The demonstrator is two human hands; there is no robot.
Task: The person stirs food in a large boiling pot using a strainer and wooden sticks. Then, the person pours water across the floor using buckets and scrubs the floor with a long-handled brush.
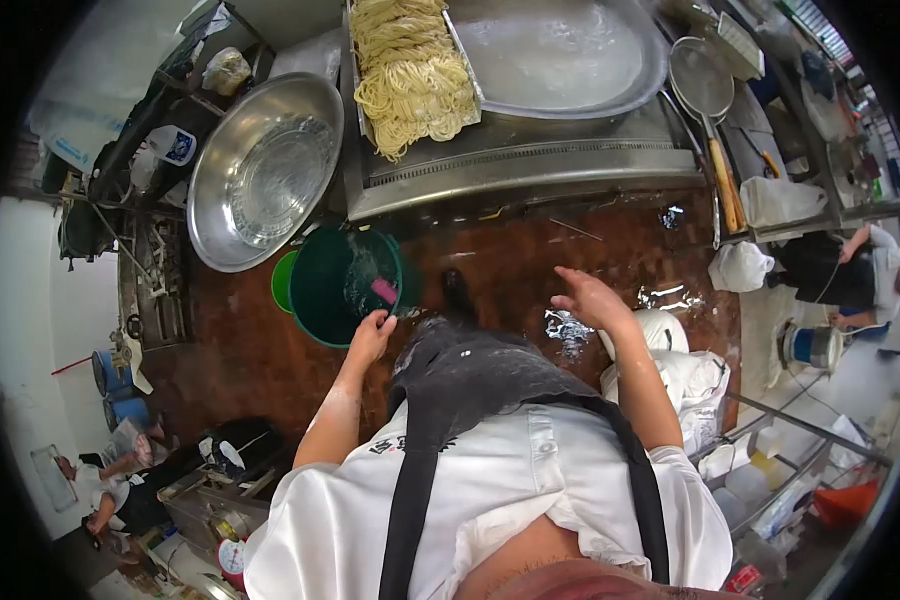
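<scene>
My left hand (pixel 372 337) is closed at the near rim of a dark green bucket (pixel 320 255), its fingers curled over the edge. Inside the bucket lies a small pink object (pixel 384 291), perhaps a sponge, beside some whitish wet stuff. My right hand (pixel 592 300) is held out over the wet brown floor, fingers stretched apart and nothing in them. A brighter green container (pixel 284 282) shows partly behind the bucket. Just above the bucket in view, a large steel basin (pixel 265 175) is tilted.
Ahead stands a steel cooker (pixel 530 160) with a tray of noodles (pixel 410 80) and a wide pan of cloudy liquid (pixel 560 50). A wooden-handled strainer (pixel 705 85) is at the right. White sacks (pixel 675 380) sit beside my right arm. Other people (pixel 850 270) are at both sides.
</scene>
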